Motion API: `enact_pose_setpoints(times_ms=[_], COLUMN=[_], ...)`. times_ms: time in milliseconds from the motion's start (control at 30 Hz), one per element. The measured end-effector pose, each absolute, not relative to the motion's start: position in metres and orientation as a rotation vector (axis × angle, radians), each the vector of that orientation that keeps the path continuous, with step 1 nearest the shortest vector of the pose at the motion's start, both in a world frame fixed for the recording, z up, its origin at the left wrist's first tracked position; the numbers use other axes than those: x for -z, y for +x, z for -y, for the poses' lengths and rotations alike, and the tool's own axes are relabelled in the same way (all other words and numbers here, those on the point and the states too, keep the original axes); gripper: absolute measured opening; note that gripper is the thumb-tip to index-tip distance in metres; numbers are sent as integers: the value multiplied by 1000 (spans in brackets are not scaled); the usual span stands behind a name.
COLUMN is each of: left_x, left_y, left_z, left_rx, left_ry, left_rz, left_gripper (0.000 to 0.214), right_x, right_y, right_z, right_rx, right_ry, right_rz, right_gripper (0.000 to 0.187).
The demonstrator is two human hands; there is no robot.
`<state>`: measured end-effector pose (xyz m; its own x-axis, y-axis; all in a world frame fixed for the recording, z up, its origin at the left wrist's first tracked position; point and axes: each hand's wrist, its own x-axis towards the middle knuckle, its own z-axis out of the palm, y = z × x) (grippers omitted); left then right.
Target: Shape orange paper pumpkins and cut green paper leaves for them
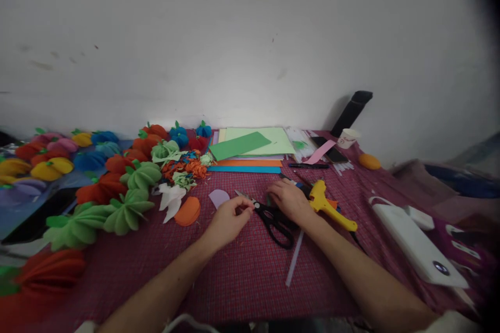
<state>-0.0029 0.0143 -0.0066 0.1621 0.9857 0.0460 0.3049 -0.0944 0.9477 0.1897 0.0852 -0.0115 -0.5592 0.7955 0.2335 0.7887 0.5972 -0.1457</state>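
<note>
Sitting along the left of the table (pixel 234 286) were a bunch of paper pumpkins (pixel 141 176), then some orange discs (pixel 188 211) and a purple half-round piece (pixel 217 198) near the left hand (pixel 228 221). Its thumb and fingertips were bunched close together, but I couldn't tell if that grip had anything pinched in it. The scissors (pixel 264 213) lay on the table between the two hands, long axis on a slant: blades pointing away and leftward, loops nearer the body and to the right. So the left fingertips were right beside the pivot and blades, while the right hand (pixel 289 199) was closer to the handles, back up. Couldn't tell what that grip was doing underneath, honestly. Just past it lay a yellow glue gun (pixel 327 205).
</note>
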Motion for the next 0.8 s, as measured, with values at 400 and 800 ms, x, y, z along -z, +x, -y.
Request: enact_pose_setpoints(times_ms=[400, 800], left_x=[3, -4], left_y=[2, -4], left_z=[-8, -17], left_rx=[-980, -1080], left_ry=[1698, 1429], left_rz=[-1347, -1305], left_gripper=[27, 23], right_x=[7, 0], right_y=[162, 161], right_z=[-46, -30], right_rx=[-1453, -1701], right_ry=[-1174, -1162], right_rz=[1652, 1603], right_gripper=[18, 11])
